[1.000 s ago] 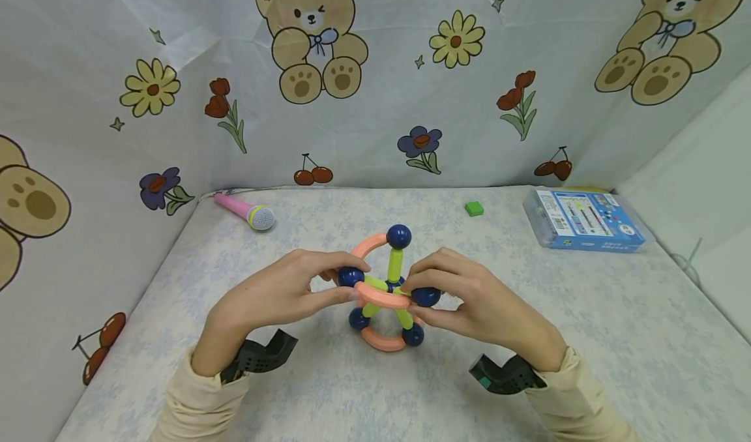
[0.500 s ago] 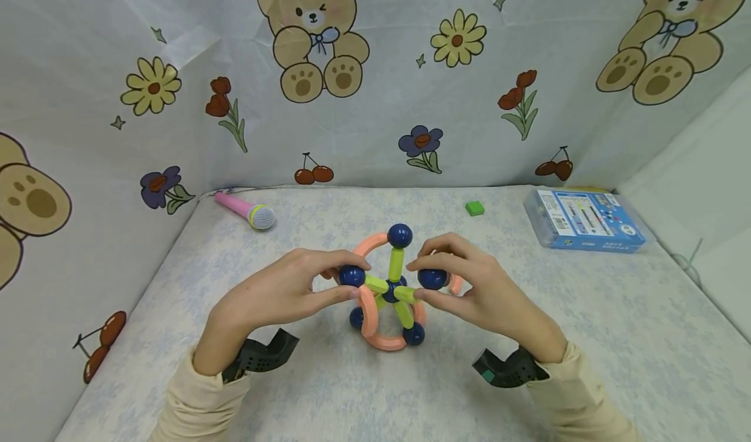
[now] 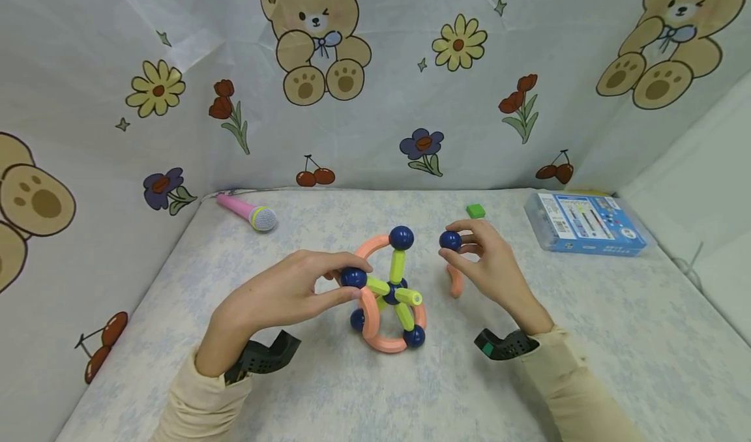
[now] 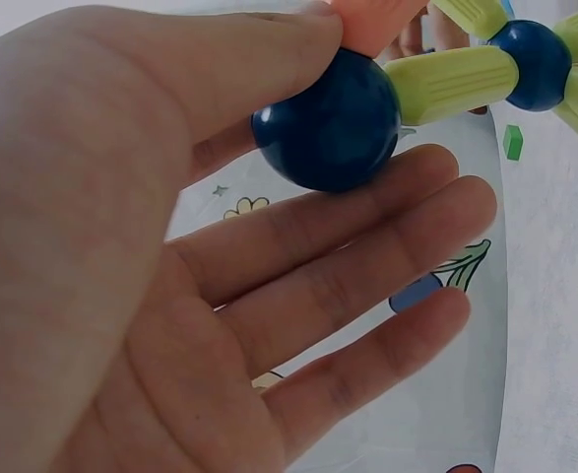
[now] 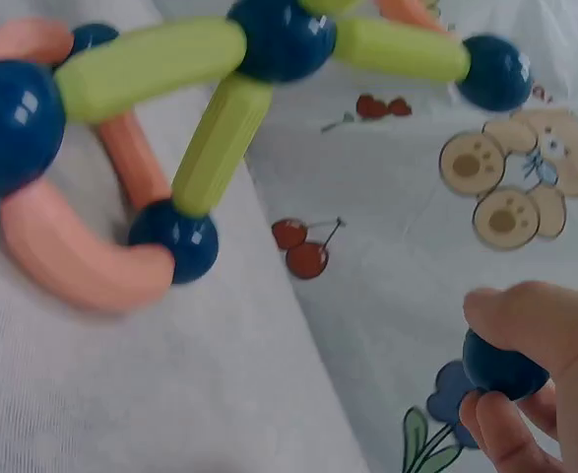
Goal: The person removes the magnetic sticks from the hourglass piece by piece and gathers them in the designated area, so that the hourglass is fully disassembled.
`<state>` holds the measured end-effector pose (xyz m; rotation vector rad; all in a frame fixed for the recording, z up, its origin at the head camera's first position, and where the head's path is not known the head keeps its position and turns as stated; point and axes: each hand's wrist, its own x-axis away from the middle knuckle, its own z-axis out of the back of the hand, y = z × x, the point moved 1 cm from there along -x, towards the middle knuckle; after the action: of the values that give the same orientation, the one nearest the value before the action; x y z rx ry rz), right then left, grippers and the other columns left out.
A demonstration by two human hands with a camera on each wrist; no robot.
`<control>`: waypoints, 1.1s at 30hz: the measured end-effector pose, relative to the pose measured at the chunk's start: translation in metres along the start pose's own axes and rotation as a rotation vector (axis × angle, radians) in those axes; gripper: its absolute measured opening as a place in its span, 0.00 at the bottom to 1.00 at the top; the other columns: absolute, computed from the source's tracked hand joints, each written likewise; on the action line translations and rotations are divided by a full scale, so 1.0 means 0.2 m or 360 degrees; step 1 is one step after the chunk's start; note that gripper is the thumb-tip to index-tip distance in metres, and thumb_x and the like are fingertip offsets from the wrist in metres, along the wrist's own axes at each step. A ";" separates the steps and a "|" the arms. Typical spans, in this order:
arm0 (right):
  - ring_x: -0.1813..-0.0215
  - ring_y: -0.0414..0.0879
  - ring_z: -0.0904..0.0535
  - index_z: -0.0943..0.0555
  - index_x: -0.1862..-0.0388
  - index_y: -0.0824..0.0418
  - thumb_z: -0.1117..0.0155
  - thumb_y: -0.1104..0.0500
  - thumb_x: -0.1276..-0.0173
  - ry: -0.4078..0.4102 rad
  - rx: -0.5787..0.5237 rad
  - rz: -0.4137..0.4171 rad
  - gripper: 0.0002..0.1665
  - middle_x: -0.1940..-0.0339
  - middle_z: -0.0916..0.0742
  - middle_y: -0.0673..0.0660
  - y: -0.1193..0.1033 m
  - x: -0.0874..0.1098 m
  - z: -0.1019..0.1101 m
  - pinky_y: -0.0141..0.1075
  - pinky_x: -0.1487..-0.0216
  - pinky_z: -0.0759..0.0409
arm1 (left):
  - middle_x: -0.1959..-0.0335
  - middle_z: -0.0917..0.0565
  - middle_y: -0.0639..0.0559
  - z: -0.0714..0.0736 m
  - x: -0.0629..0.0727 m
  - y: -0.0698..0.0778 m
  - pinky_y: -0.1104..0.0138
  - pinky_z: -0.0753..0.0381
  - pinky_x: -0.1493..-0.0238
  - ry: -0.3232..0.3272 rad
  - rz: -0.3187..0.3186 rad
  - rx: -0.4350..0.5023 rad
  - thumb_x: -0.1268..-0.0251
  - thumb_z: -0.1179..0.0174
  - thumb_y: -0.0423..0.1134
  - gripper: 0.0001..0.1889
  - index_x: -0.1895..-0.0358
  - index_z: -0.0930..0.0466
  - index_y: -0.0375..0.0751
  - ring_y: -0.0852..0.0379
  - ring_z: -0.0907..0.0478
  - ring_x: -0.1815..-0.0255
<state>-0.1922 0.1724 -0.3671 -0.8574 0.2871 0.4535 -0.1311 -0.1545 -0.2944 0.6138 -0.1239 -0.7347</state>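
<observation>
My left hand (image 3: 287, 289) pinches a blue ball (image 3: 354, 278) at the left side of a magnetic stick-and-ball model. From a central blue ball (image 3: 393, 292), yellow-green rods reach outward, one with a bare end (image 3: 416, 298) facing right. Peach curved rods link some outer balls; one curved rod (image 3: 369, 315) hangs from the left ball. Up and right of the model, my right hand (image 3: 489, 266) holds a loose blue ball (image 3: 450, 240) between thumb and fingers, also seen as a ball (image 5: 503, 367) in the right wrist view. Below that hand is a separate peach curved rod (image 3: 455, 281).
A pink toy microphone (image 3: 246, 212) lies at the back left of the table (image 3: 328, 390). Toward the back right are a small green block (image 3: 476, 211) and a blue-labelled plastic box (image 3: 587, 223). A printed cloth (image 3: 364, 135) hangs behind.
My right hand has pulled its blue ball off the green rod and carried it right and away. The front curved rod swung down from spanning two balls. My left hand keeps its grip.
</observation>
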 end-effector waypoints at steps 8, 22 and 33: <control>0.45 0.52 0.15 0.23 0.34 0.60 0.28 0.56 0.28 -0.0020 -0.0004 -0.0339 0.27 0.38 0.16 0.59 0.15 -0.01 -0.04 0.39 0.45 0.15 | 0.48 0.14 0.64 0.00 0.00 0.01 0.66 0.19 0.54 -0.0001 -0.0010 -0.0012 0.25 0.36 0.48 0.19 0.35 0.20 0.52 0.66 0.19 0.52; 0.42 0.59 0.15 0.20 0.34 0.59 0.30 0.54 0.26 -0.0009 0.0047 -0.0465 0.25 0.39 0.17 0.65 0.34 0.03 -0.12 0.53 0.42 0.16 | 0.42 0.16 0.62 -0.01 0.01 0.03 0.66 0.19 0.52 0.0022 -0.0069 -0.0020 0.27 0.34 0.46 0.20 0.34 0.19 0.52 0.64 0.20 0.49; 0.40 0.61 0.16 0.24 0.30 0.62 0.34 0.57 0.24 0.0014 0.0106 -0.0409 0.26 0.35 0.18 0.66 0.37 0.04 -0.14 0.55 0.42 0.16 | 0.45 0.16 0.64 -0.02 0.01 0.02 0.66 0.18 0.49 0.0020 -0.0103 0.0048 0.26 0.34 0.42 0.20 0.35 0.20 0.51 0.68 0.20 0.51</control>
<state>-0.2237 0.1954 -0.4361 -0.8182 0.1953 0.1998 -0.1257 -0.1517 -0.2944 0.6536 -0.1041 -0.7927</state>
